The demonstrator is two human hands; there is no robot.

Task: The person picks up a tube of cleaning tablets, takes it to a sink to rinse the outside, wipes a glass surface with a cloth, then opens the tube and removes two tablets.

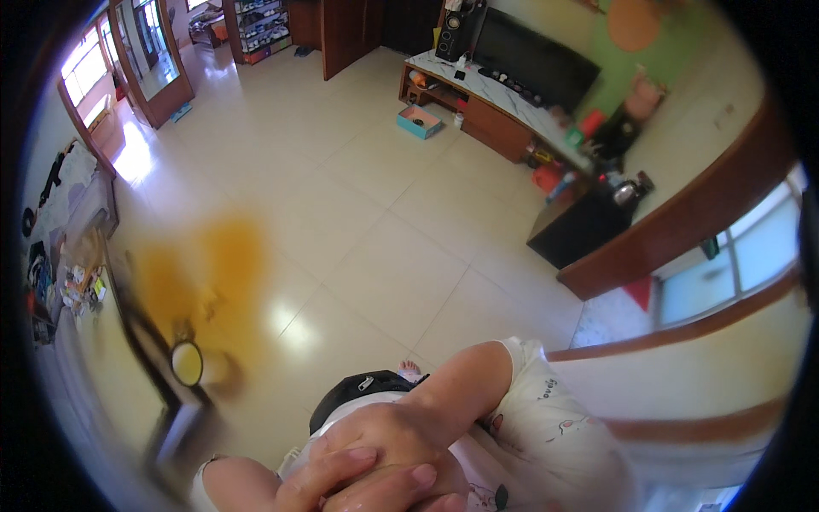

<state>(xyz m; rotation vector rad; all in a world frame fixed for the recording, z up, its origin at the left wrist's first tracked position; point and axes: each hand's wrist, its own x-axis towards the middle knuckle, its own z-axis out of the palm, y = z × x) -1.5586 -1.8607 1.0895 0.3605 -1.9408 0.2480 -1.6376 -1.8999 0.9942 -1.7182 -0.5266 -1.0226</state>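
Note:
Close below the camera, my left hand lies over my right hand. Its fingers curl across the back of the right hand, and the skin looks glossy, as if wet. The right hand is bent down at the wrist, and its fingers are hidden beneath the left hand and the lower picture edge. No object shows between the hands. Behind them are a white printed short-sleeved shirt and a black bag or garment with a zip. A bare foot shows just past it.
A low table bearing small items stands left, with a round container beside it. Blurred orange patches cover part of the tiled floor. Ahead are a blue box, a television cabinet and a black cabinet.

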